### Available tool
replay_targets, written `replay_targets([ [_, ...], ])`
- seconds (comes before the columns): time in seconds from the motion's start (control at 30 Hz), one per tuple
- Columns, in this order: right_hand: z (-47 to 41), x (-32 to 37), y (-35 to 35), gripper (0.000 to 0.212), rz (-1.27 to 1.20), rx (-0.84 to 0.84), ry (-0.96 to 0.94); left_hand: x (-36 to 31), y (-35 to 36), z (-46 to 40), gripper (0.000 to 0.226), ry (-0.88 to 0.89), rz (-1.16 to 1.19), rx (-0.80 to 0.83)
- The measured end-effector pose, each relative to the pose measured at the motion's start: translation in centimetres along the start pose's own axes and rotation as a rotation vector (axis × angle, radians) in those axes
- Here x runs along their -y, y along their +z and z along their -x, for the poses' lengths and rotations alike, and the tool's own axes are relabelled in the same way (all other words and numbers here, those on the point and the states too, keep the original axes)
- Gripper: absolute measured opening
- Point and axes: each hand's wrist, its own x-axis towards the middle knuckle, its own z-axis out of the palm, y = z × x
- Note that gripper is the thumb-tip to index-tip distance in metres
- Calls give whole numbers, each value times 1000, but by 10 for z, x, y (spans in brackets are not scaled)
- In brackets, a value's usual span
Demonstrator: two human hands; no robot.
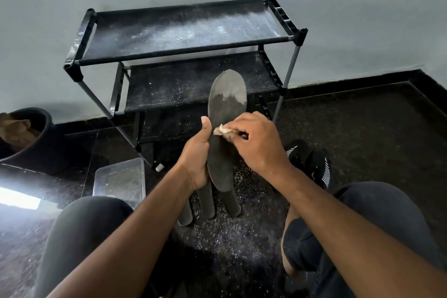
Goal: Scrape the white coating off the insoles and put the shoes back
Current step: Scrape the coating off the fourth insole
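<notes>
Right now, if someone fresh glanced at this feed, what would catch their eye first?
Dead centre, the left hand holds a dark insole upright while the right hand presses a pale scrap against it; a lighter coated patch remains near its tip. Behind stands a dusty black shoe rack, with more insoles on the floor below.

Pot (36, 133) — perhaps half — cropped left

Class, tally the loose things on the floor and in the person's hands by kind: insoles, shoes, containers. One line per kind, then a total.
Dark grey foam insoles: 4, one held upright, three lying on the floor
Black knit shoes with white stripes: 1
Clear plastic containers: 1
Black round pots: 1
Total: 7
</notes>
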Motion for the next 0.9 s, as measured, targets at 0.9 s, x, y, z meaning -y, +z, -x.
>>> replay_targets([
  [0.9, 9, 3, 13, 14, 126, 297, -128, -9, -1, 5, 79, 12, -80, -80],
])
